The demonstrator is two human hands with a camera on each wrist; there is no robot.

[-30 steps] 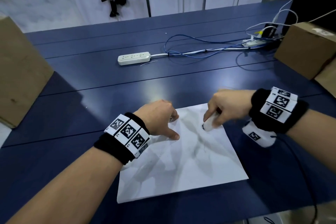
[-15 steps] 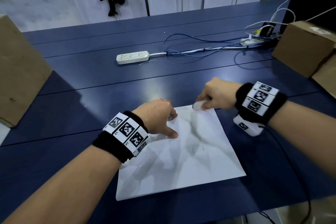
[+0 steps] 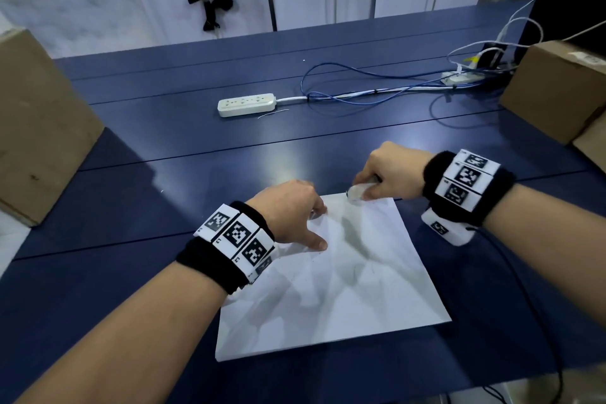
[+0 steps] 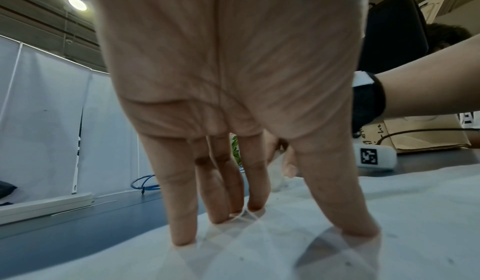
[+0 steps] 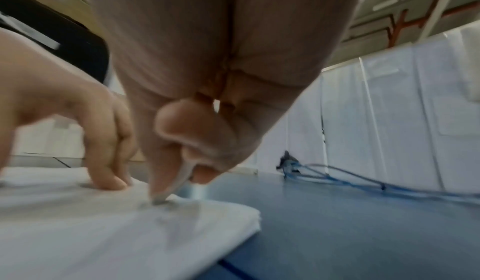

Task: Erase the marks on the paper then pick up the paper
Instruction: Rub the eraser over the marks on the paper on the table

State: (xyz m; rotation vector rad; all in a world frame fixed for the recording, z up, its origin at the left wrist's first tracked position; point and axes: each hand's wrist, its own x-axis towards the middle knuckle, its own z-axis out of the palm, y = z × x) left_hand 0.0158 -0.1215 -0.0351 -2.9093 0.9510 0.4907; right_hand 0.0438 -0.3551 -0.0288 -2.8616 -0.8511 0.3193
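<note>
- Dark blue counter (image 3: 183, 147) of smooth, slightly glossy boards fills the scene, with pale curtain panels hanging behind it at 12 o'clock.
- Right hand (image 3: 392, 174) has its fingers (image 5: 166, 173) curled tightly round a small whitish eraser (image 3: 357, 192), whose smudged grey tip touches the paper (image 3: 344, 289) at its far edge, about 12 o'clock on the sheet.
- Left hand (image 3: 288, 210) stands on straight, spread fingers (image 4: 182, 212), tips pressing the sheet flat near its 10 o'clock corner; it grips nothing.
- A second ago the eraser was working nearer the middle of the sheet; since then it has travelled up to the far edge, while the left hand has stayed planted in the same spot.
- My judgement: the rubbing stroke has swept outward across the marked area, so erasing is well on, but not done.
- Faint grey smears and a few dark specks lie around the sheet's middle, so the lifting step looks premature.
- White, thin and square-cornered, the sheet is creased in soft folds and lies flat at the near centre of the counter.
- Farther out: a white plastic power strip (image 3: 246, 104) at 12 o'clock, blue cables (image 3: 360, 97) trailing toward 2 o'clock, and matte brown cardboard boxes (image 3: 39, 128) at 9 and 3 o'clock.
</note>
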